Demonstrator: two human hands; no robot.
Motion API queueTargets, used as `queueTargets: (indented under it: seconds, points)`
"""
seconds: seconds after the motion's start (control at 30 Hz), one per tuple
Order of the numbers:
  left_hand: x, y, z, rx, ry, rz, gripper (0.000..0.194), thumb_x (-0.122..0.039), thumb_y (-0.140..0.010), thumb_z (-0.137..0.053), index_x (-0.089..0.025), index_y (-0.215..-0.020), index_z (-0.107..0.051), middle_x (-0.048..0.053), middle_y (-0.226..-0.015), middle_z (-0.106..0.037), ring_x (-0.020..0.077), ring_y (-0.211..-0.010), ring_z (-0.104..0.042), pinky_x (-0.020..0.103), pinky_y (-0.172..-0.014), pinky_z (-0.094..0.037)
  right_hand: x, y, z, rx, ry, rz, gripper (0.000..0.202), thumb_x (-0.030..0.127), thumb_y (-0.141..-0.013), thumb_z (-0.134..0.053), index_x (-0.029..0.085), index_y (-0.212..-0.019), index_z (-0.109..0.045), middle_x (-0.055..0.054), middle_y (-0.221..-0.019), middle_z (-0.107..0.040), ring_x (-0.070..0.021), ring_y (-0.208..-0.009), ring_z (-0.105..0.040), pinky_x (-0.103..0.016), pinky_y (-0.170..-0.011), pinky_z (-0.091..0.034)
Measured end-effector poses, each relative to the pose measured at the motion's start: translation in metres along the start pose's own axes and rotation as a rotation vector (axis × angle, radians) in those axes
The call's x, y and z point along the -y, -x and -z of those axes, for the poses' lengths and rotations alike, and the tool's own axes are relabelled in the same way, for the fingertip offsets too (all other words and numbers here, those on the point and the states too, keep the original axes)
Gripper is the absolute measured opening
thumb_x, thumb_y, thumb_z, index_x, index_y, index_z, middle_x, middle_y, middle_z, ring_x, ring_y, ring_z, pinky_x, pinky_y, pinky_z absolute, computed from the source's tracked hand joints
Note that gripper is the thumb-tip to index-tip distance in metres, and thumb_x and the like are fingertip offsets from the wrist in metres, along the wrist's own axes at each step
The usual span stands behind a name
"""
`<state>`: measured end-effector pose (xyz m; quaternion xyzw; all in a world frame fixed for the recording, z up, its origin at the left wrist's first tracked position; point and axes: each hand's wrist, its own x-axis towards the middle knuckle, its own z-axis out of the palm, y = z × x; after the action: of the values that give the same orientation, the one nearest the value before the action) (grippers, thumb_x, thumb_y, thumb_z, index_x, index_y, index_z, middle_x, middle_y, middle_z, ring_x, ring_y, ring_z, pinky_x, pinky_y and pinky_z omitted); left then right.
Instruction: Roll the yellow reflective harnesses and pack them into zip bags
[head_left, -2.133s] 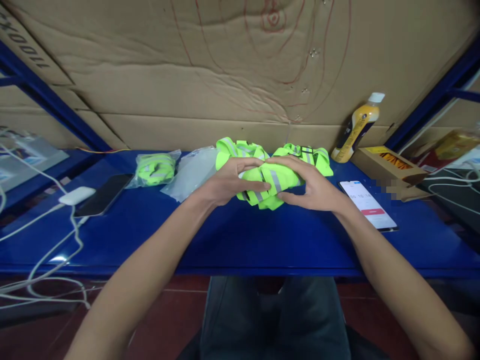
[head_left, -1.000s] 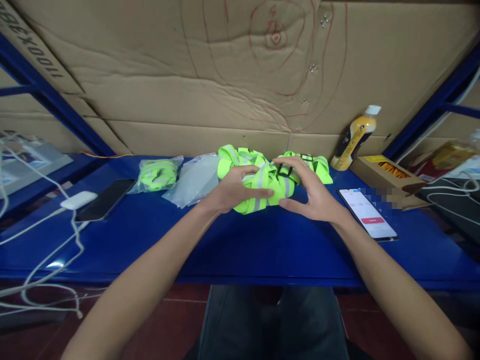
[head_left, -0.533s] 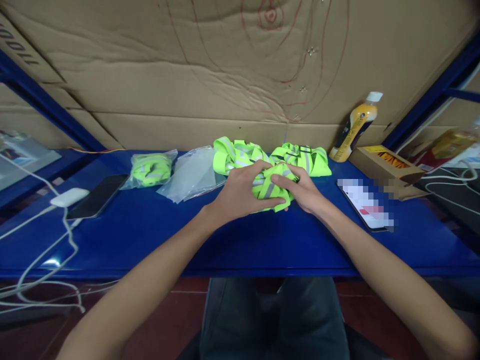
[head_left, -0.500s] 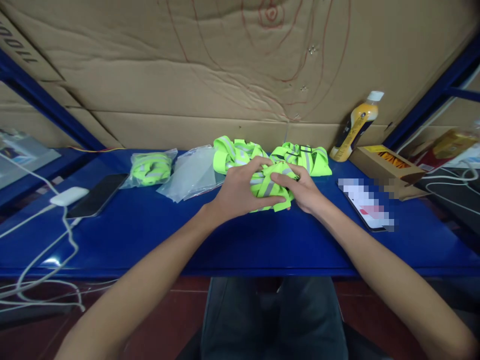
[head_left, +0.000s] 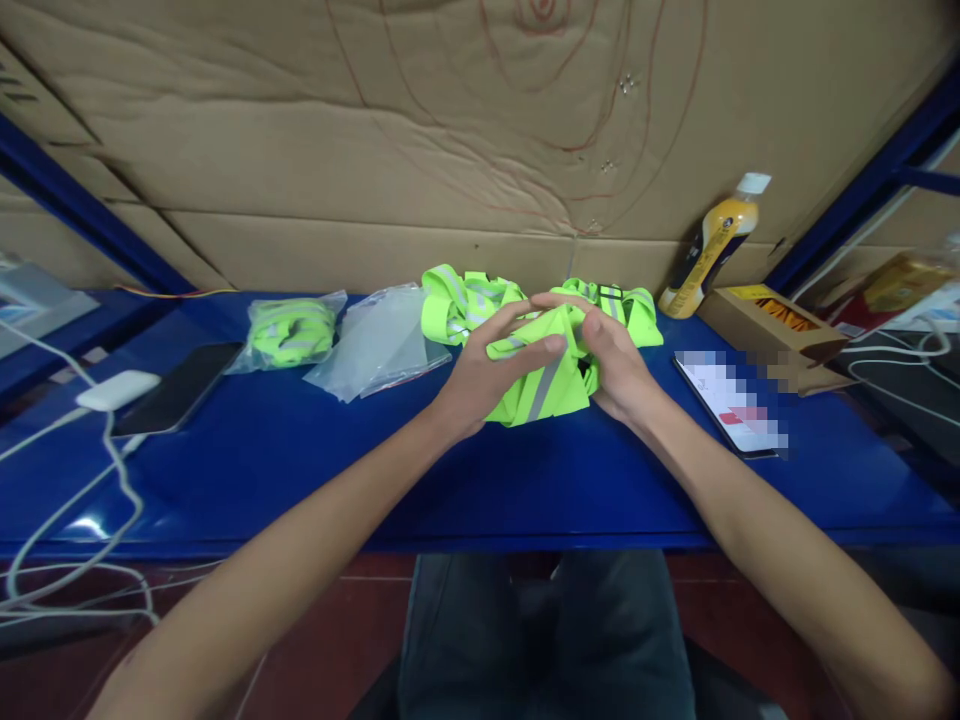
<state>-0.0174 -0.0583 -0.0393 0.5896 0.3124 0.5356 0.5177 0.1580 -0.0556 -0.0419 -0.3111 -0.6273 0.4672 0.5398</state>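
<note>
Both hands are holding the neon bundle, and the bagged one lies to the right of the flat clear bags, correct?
Not quite: in the head view, the bagged bundle lies to the left of the flat clear bags. The left hand and right hand do hold the neon bundle.

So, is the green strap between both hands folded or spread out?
Folded: the green strap is bunched in overlapping layers between left hand and right hand.
</note>
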Motion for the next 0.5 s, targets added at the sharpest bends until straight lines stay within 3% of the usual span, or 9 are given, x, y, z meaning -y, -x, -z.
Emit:
queueTargets:
  seconds: [0.07, 0.13, 0.23, 0.3, 0.37, 0.43, 0.5]
  points:
    - [-0.001, 0.002, -0.001, 0.098, 0.090, 0.094, 0.068, -0.053, -0.073, -0.096, -0.026, -0.131, -0.075, 0.006, -0.142, -0.070, 0.0306, -0.135, -0.064, 0.039, -0.107, -0.055, -0.001, -0.002, 0.005, 0.008, 0.102, 0.064, 0.065, 0.082, -0.094, -0.057, 0.032, -0.132, -0.073, -0.004, -0.146, -0.069, -0.0283, -0.146, -0.057, -0.049, -0.127, -0.043]
    - [-0.003, 0.005, -0.001, 0.156, 0.141, 0.165, 0.074, -0.048, -0.070, -0.099, -0.028, -0.137, -0.074, 0.006, -0.143, -0.071, 0.0312, -0.136, -0.064, 0.042, -0.109, -0.056, -0.004, -0.004, 0.009, 0.025, 0.155, 0.072, 0.066, 0.080, -0.099, -0.049, 0.034, -0.142, -0.068, -0.001, -0.156, -0.063, -0.0277, -0.152, -0.052, -0.051, -0.130, -0.039]
    - [-0.004, 0.006, 0.000, 0.145, 0.118, 0.158, 0.071, -0.041, -0.064, -0.102, -0.025, -0.129, -0.078, 0.006, -0.134, -0.075, 0.0306, -0.128, -0.069, 0.043, -0.107, -0.060, -0.012, -0.008, 0.012, 0.087, 0.169, 0.055, 0.069, 0.078, -0.103, -0.041, 0.035, -0.154, -0.060, 0.001, -0.167, -0.051, -0.0276, -0.157, -0.045, -0.052, -0.132, -0.038]
    - [-0.004, 0.004, 0.001, 0.142, 0.094, 0.142, 0.064, -0.039, -0.062, -0.103, -0.022, -0.120, -0.081, 0.007, -0.126, -0.078, 0.0306, -0.119, -0.073, 0.044, -0.102, -0.063, -0.018, -0.010, 0.012, 0.092, 0.178, 0.051, 0.071, 0.077, -0.105, -0.035, 0.033, -0.156, -0.056, -0.003, -0.162, -0.057, -0.0279, -0.156, -0.048, -0.054, -0.130, -0.040]
    - [-0.002, 0.002, 0.003, 0.136, 0.084, 0.159, 0.059, -0.038, -0.061, -0.103, -0.019, -0.113, -0.082, 0.009, -0.117, -0.080, 0.0298, -0.109, -0.076, 0.043, -0.095, -0.064, -0.020, -0.010, 0.012, -0.025, 0.250, 0.105, 0.071, 0.076, -0.106, -0.032, 0.030, -0.155, -0.057, -0.007, -0.149, -0.067, -0.0291, -0.149, -0.056, -0.056, -0.125, -0.045]
    - [-0.001, 0.000, 0.003, 0.078, 0.072, 0.201, 0.056, -0.035, -0.061, -0.103, -0.017, -0.109, -0.082, 0.010, -0.111, -0.080, 0.0275, -0.099, -0.077, 0.040, -0.087, -0.064, -0.018, -0.007, 0.012, -0.209, 0.394, 0.256, 0.067, 0.074, -0.107, -0.037, 0.030, -0.154, -0.056, -0.010, -0.146, -0.067, -0.0314, -0.140, -0.063, -0.057, -0.119, -0.050]
    - [0.000, -0.001, 0.003, 0.021, 0.042, 0.218, 0.053, -0.034, -0.062, -0.102, -0.015, -0.105, -0.080, 0.011, -0.106, -0.079, 0.0245, -0.091, -0.076, 0.036, -0.081, -0.062, -0.012, -0.004, 0.013, -0.220, 0.572, 0.442, 0.064, 0.070, -0.106, -0.047, 0.032, -0.158, -0.052, -0.011, -0.153, -0.061, -0.0336, -0.137, -0.064, -0.058, -0.115, -0.052]
